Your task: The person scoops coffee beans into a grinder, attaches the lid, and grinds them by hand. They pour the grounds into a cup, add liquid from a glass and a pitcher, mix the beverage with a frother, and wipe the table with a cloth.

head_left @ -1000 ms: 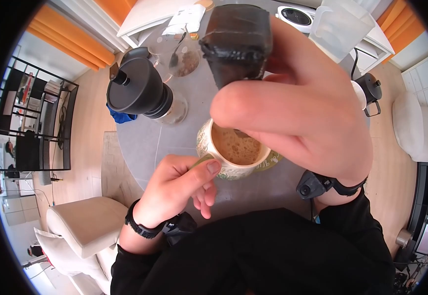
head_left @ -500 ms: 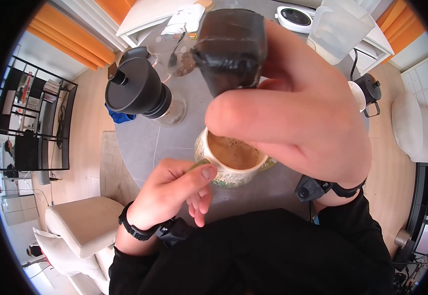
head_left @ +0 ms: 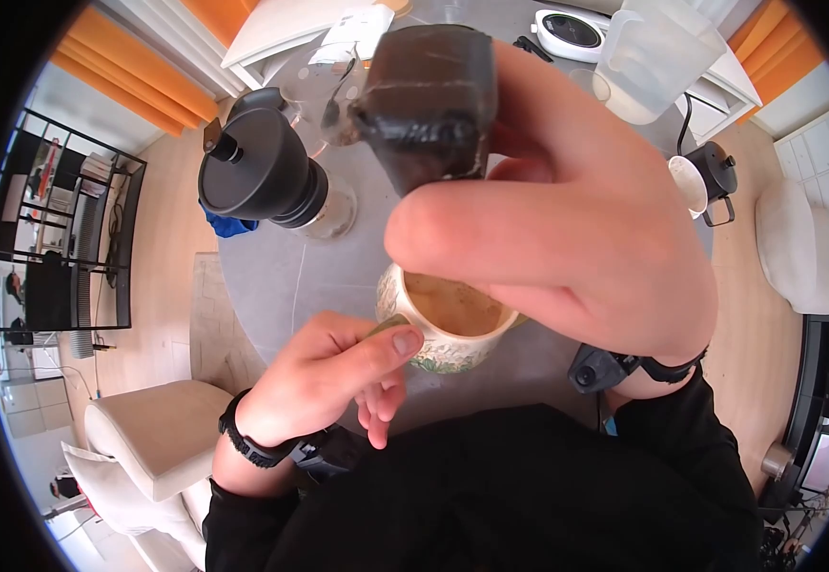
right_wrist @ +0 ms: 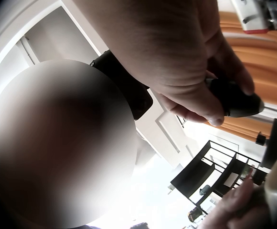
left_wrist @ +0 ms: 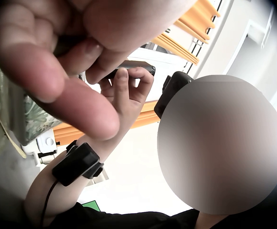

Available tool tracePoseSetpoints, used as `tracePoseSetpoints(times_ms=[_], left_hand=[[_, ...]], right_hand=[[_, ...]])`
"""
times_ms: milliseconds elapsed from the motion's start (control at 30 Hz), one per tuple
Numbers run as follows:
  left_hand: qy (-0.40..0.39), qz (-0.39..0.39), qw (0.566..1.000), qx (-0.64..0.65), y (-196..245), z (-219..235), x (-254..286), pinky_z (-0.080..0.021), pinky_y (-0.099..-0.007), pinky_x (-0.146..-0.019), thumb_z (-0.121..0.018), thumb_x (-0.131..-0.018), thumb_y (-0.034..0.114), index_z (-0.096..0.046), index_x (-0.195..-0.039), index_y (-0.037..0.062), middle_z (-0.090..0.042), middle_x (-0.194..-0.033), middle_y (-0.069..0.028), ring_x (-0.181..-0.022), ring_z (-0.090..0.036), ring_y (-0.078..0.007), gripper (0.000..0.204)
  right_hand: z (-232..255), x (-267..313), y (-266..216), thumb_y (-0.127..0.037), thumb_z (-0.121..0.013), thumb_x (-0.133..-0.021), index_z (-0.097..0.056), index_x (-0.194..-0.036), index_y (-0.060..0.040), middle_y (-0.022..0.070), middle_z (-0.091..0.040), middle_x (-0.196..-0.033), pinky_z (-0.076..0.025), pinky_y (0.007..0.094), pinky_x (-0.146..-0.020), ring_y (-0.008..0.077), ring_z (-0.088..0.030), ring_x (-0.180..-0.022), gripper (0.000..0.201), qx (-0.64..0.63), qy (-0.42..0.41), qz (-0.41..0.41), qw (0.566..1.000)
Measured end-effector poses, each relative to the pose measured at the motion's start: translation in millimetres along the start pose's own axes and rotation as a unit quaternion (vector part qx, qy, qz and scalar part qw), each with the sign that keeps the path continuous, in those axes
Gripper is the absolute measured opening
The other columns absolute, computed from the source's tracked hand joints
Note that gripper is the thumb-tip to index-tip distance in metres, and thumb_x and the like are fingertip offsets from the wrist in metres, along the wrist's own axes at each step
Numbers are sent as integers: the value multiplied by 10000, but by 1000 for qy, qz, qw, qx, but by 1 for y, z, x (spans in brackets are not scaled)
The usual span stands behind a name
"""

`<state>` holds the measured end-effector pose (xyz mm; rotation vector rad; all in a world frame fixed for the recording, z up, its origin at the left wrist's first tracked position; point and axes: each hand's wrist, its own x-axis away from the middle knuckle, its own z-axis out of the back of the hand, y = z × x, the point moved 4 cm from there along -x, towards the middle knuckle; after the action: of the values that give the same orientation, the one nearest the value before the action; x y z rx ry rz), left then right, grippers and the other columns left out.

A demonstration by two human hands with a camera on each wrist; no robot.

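Note:
In the head view my left hand (head_left: 324, 372) pinches the green handle of a cream floral cup (head_left: 448, 355), thumb on top. Tan, foamy coffee (head_left: 457, 303) partly fills the cup. Above it, my right hand (head_left: 567, 224) grips a black-handled tool (head_left: 429, 110), which looks like a handheld milk frother. Its lower end is hidden behind the hand, over the cup's opening. The right wrist view shows the fingers wrapped around the tool's dark handle (right_wrist: 238, 100). A green saucer with a spoon (left_wrist: 5, 125) lies by the cup in the left wrist view.
A black hand grinder (head_left: 257, 172) with a clear base stands on the grey table, left of the cup. Behind are a clear bowl with a dark spoon, a white scale (head_left: 569, 36) and a translucent pitcher (head_left: 657, 57). A white cup (head_left: 688, 184) and black moka pot (head_left: 716, 170) stand right.
My right hand and the black tool have shifted slightly left and toward my body. The cup sits a little lower in view, and the coffee's surface shows fewer large bubbles. Both grips stay the same.

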<state>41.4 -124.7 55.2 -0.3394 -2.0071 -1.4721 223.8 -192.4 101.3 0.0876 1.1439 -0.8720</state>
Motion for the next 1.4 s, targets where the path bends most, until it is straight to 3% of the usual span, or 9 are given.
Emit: tracePoseSetpoints(times_ms=[167,200,233,300,400,467,667,1067,1400], left_hand=[[26,-15,999,-40,5,-4,4,-441,-228,-479,-569,-1004,304,-602,-695,31,-605,-614,-24,-508,-632,-137,414],[26,-14,999,-40,5,-6,5,-441,-228,-479,-569,-1004,304,-602,-695,31,-605,-614,-24,-508,-632,-137,414],[49,-29,997,-57,7,-7,6,-450,-243,-454,-555,-994,257,-595,-679,4,-605,-601,-55,-479,-618,-161,406],[71,-43,994,-74,8,-8,8,-459,-259,-428,-541,-984,210,-587,-663,-22,-605,-588,-87,-450,-605,-184,399],[89,-73,988,-99,10,-10,10,-461,-250,-444,-546,-986,189,-577,-661,-22,-599,-587,-73,-454,-604,-170,389],[108,-92,984,-106,8,-11,11,-439,-230,-466,-610,-979,180,-629,-750,-1,-592,-606,-2,-520,-599,-80,292],[138,-144,965,-173,6,-12,11,-432,-229,-461,-643,-959,166,-621,-744,-20,-584,-577,-10,-515,-610,-70,285],[204,-268,917,-212,2,-9,9,-428,-245,-459,-685,-917,103,-600,-693,-13,-599,-588,-47,-532,-643,-109,265],[218,-318,897,-214,-12,-2,-1,-421,-252,-467,-689,-887,50,-553,-663,-16,-585,-609,-63,-590,-685,-137,270]], right_hand=[[5,-8,-10,102,-708,-672,-650,-849,-48,133,-515,-1041,-432,267,-661,246,-522,-833,239,-2,-7,5,1000],[10,-16,-21,101,-709,-670,-653,-846,-51,139,-514,-1056,-434,264,-661,247,-526,-846,239,-2,-13,-45,999],[11,-20,-25,100,-710,-668,-656,-843,-55,145,-514,-1070,-435,261,-661,248,-530,-858,240,-3,-18,-95,995],[13,-20,-22,99,-713,-671,-653,-852,-49,136,-538,-1053,-440,261,-662,229,-550,-865,242,4,-22,-69,997],[12,-22,-22,97,-716,-672,-650,-861,-43,124,-564,-1034,-445,261,-663,207,-571,-871,245,7,-22,-52,998],[12,-23,-22,95,-717,-671,-649,-863,-43,120,-566,-1029,-445,261,-663,204,-572,-868,246,-1,-13,-71,997],[12,-24,-18,89,-720,-668,-645,-870,-42,107,-571,-1014,-444,261,-664,192,-573,-861,252,-29,7,-129,991],[1,-30,-19,76,-725,-662,-638,-883,-40,82,-582,-983,-442,259,-665,170,-577,-846,264,-82,53,-241,966],[9,-24,-14,65,-729,-657,-633,-894,-38,60,-590,-957,-440,258,-667,151,-580,-834,276,-128,90,-330,931]])
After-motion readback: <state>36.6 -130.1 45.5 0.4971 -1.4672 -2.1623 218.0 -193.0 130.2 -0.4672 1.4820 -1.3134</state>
